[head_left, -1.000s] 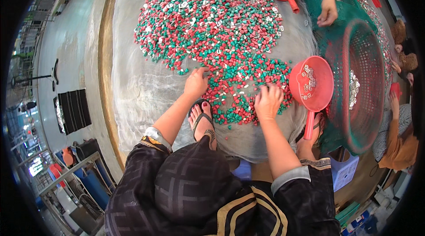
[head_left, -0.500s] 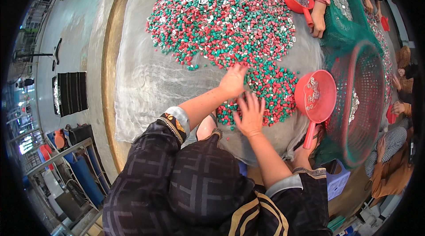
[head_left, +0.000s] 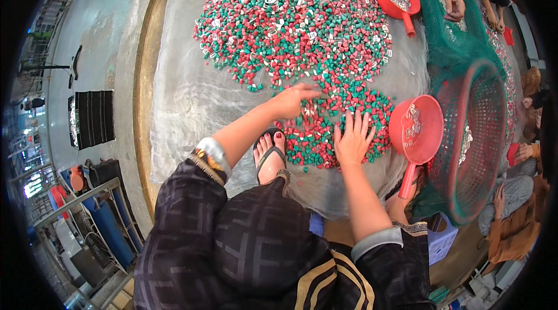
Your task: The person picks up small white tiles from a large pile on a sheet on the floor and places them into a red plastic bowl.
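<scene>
A large heap of small red and green pieces (head_left: pixel 290 31), with white pieces mixed in, lies on a pale sheet (head_left: pixel 192 100). A smaller pile (head_left: pixel 314 147) of red and green pieces spreads nearer to me. At this pile's left edge, my left hand (head_left: pixel 292 102) has its fingers stretched to the right, and blurred pieces show just below it. My right hand (head_left: pixel 353 139) lies palm down on the small pile with its fingers spread. To its right stands a red long-handled scoop (head_left: pixel 429 121) holding several pale, flat ring-like pieces.
Another red scoop (head_left: pixel 411 4) with pale pieces rests at the heap's far right, near a co-worker's hand (head_left: pixel 453 4). A red-rimmed basket (head_left: pixel 459 135) and green netting (head_left: pixel 453 48) stand on the right. My sandalled foot (head_left: pixel 270 159) is on the sheet beside the small pile.
My hands have moved apart, the left one leftward and the right one rightward over the small pile. The co-worker's hand has left the far scoop's handle and moved right.
</scene>
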### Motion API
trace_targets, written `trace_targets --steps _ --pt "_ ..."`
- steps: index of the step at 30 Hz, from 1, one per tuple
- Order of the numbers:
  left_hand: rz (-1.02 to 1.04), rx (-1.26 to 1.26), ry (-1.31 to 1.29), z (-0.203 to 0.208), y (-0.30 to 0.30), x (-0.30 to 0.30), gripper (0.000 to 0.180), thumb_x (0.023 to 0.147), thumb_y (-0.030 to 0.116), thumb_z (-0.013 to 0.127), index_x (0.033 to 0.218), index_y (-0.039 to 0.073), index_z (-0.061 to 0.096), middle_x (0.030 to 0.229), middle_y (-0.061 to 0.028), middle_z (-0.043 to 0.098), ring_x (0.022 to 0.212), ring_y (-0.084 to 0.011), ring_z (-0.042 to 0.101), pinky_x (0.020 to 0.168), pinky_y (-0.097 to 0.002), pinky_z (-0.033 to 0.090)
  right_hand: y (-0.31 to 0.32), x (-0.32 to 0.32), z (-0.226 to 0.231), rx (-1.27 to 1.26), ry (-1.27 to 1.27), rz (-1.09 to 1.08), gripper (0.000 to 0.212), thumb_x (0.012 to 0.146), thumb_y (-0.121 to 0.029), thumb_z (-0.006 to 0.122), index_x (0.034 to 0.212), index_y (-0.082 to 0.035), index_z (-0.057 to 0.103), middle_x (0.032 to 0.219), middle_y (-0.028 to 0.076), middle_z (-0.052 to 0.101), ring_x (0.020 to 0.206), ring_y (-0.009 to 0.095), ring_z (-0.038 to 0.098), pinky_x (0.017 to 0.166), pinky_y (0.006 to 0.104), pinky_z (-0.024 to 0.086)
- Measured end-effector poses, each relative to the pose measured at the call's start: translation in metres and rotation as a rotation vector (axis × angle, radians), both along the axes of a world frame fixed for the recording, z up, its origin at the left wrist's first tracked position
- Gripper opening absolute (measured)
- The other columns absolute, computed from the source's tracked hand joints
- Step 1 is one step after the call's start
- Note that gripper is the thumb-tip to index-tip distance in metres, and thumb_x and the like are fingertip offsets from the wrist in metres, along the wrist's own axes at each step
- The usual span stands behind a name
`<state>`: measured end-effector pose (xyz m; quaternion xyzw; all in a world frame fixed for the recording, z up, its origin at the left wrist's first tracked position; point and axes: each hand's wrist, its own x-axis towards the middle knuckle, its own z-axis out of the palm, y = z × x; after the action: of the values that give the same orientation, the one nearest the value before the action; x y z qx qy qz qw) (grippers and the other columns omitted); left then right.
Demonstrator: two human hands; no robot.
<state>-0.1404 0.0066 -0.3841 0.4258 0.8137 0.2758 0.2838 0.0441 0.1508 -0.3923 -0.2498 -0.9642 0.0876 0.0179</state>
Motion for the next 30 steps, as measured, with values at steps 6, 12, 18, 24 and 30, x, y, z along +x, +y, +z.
trace_targets --steps 6,12,18,24,30 --pt "0.410 -0.068 -0.133 0.012 -0.038 -0.001 0.033 0.071 -0.001 0.059 0.102 0.009 0.064 0.095 -0.0122 0.063 0.080 -0.0255 0.063 0.073 -0.0335 0.050 -0.007 0.002 0.006 0.064 0.177 -0.045 0.039 0.079 -0.028 0.057 0.115 -0.013 0.053 0.124 0.009 0.046 0.119 0.029 0.036 0.100 0.0506 0.022" --pt "0.125 -0.072 -0.075 -0.001 -0.045 0.035 0.021 0.060 0.017 0.073 0.077 0.007 0.066 0.076 -0.0107 0.063 0.073 -0.0270 0.062 0.069 -0.0361 0.050 -0.038 -0.015 0.005 -0.209 0.234 0.237 0.025 0.073 -0.020 0.064 0.099 -0.018 0.064 0.093 0.003 0.052 0.092 0.024 0.047 0.082 0.0391 0.036" --pt "0.146 0.011 -0.157 -0.029 -0.054 0.047 0.024 0.067 0.017 0.071 0.089 0.007 0.066 0.074 -0.0080 0.064 0.070 -0.0207 0.062 0.065 -0.0321 0.049 -0.050 -0.032 -0.001 -0.299 -0.002 0.238 0.020 0.072 -0.017 0.065 0.093 -0.014 0.065 0.090 0.006 0.051 0.093 0.025 0.048 0.081 0.0393 0.039" --pt "0.592 0.002 -1.008 -0.012 -0.059 0.033 0.019 0.080 0.012 0.064 0.090 -0.003 0.064 0.076 -0.0060 0.065 0.067 -0.0096 0.059 0.057 -0.0230 0.045 -0.046 -0.030 0.000 -0.349 -0.091 0.170 0.018 0.069 -0.016 0.068 0.087 -0.012 0.064 0.091 0.007 0.051 0.094 0.026 0.048 0.081 0.0405 0.039" --pt "0.597 0.002 -1.030 -0.009 -0.056 0.028 0.016 0.080 0.013 0.063 0.088 -0.001 0.064 0.077 -0.0062 0.065 0.063 -0.0088 0.057 0.054 -0.0209 0.042 -0.049 -0.028 0.007 -0.357 -0.063 0.194 0.023 0.068 -0.014 0.069 0.091 -0.015 0.063 0.092 0.007 0.052 0.095 0.026 0.048 0.082 0.0404 0.038"
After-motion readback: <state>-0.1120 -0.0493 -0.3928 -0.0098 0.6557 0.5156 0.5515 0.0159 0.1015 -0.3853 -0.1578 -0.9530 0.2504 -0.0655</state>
